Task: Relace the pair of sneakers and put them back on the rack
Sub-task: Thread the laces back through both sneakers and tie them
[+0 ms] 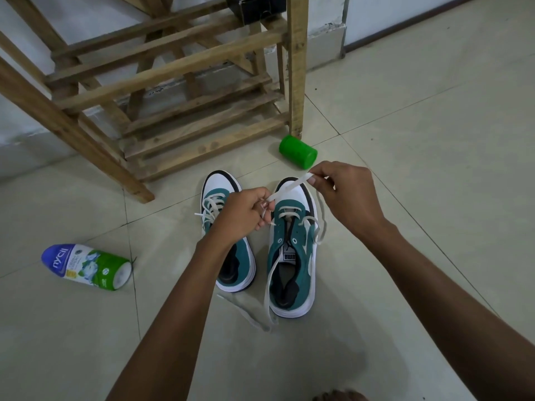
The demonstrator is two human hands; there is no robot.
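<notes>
Two sneakers side by side on the floor (405,140), toes toward the rack (162,91); left sneaker (228,256) beside right sneaker (292,264); rack behind both; canister (298,151) lying by the rack's right leg, behind the right sneaker; bottle (86,267) lying well left of the sneakers; loose lace (249,314) on the floor before them.

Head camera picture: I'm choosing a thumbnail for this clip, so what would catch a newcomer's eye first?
First the two hands, left hand and right hand, pulling a white lace taut above the right sneaker, with the left sneaker beside it on the floor. Next the bright green cap by the wooden rack, and the powder bottle lying at left.
</notes>
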